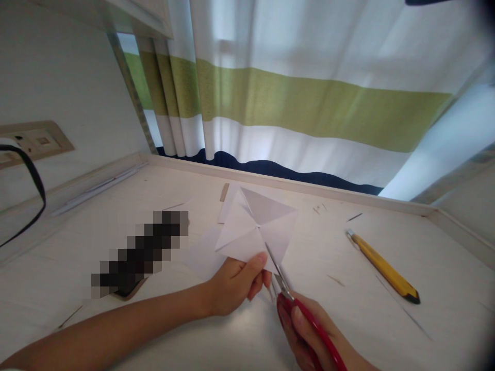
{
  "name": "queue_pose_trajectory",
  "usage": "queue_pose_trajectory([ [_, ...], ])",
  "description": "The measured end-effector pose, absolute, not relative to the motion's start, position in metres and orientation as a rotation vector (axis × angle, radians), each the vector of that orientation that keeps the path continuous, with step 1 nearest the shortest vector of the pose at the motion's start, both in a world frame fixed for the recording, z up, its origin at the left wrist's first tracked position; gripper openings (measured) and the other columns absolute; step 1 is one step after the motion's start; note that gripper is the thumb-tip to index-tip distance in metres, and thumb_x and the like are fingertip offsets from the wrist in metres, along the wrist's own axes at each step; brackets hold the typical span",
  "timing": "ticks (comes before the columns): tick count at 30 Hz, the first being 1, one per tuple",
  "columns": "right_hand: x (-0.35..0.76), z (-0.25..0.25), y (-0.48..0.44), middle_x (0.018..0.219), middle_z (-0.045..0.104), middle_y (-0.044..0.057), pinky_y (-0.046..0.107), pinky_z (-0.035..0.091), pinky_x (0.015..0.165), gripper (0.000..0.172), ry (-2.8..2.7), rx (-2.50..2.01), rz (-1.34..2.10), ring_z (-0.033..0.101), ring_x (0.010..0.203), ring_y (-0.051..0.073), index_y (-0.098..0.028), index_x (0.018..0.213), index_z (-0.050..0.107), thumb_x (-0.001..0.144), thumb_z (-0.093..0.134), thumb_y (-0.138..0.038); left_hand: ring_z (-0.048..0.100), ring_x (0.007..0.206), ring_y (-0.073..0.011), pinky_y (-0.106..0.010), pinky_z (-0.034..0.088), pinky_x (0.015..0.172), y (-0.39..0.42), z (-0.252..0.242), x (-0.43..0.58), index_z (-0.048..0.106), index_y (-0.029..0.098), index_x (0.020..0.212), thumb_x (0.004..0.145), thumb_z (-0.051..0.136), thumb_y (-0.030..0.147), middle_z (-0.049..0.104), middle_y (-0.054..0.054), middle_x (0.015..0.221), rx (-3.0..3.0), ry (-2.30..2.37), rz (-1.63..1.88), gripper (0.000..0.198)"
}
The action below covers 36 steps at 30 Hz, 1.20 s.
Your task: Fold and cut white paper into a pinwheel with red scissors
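Observation:
My left hand [236,284] pinches the lower edge of a folded white paper [255,226], holding it up above the white desk [386,319]. The paper shows creases that meet near its middle. My right hand [309,335] grips red-handled scissors [297,304] at the bottom of the view. Their metal blades point up and touch the paper's lower edge beside my left thumb.
A yellow utility knife [382,265] lies on the desk to the right. A dark pixelated object [139,255] lies to the left, with more white paper [201,257] beside it. A striped curtain [309,103] hangs behind the desk. A wall socket [34,139] and black cable [34,180] are at far left.

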State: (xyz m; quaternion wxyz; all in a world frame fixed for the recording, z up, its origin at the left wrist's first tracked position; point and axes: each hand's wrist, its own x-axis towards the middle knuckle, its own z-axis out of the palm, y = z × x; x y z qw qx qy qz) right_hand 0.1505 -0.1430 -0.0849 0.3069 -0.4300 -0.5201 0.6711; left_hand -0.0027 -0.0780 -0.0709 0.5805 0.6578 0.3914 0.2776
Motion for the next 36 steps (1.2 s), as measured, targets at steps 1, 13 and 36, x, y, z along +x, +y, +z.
queue_pose_trajectory([
  [1,0.1501,-0.0847,-0.1434,0.043,0.023,-0.011,0.016,0.016,0.030,0.042,-1.371,-1.139,1.764,0.020,0.032,0.003,-0.019,0.066,0.038,0.076,0.034,-0.059,0.037,0.042,-0.0102,-0.023,0.035,0.055,-0.0782,-0.0709,-0.0027,0.045,0.017,0.051,0.082,0.021,0.041,0.035,0.004,0.037,1.536,0.917,0.649,0.046],
  [13,0.1520,-0.0886,-0.1417,0.044,0.029,-0.010,0.016,0.016,0.032,0.043,-1.381,-1.102,1.743,0.022,0.033,0.002,-0.017,0.065,0.038,0.074,0.037,-0.060,0.038,0.044,-0.0106,-0.023,0.036,0.055,-0.0773,-0.0693,-0.0016,0.044,0.017,0.050,0.080,0.022,0.044,0.036,0.004,0.037,1.535,0.903,0.652,0.046],
  [36,0.1582,-0.0933,-0.1428,0.043,0.035,-0.009,0.018,0.026,0.036,0.039,-1.359,-1.196,1.803,0.030,0.035,0.005,-0.019,0.074,0.036,0.076,0.036,-0.058,0.039,0.046,-0.0101,-0.022,0.037,0.058,-0.0769,-0.0708,-0.0014,0.045,0.017,0.049,0.081,0.024,0.043,0.037,0.004,0.038,1.530,0.863,0.631,0.046],
])
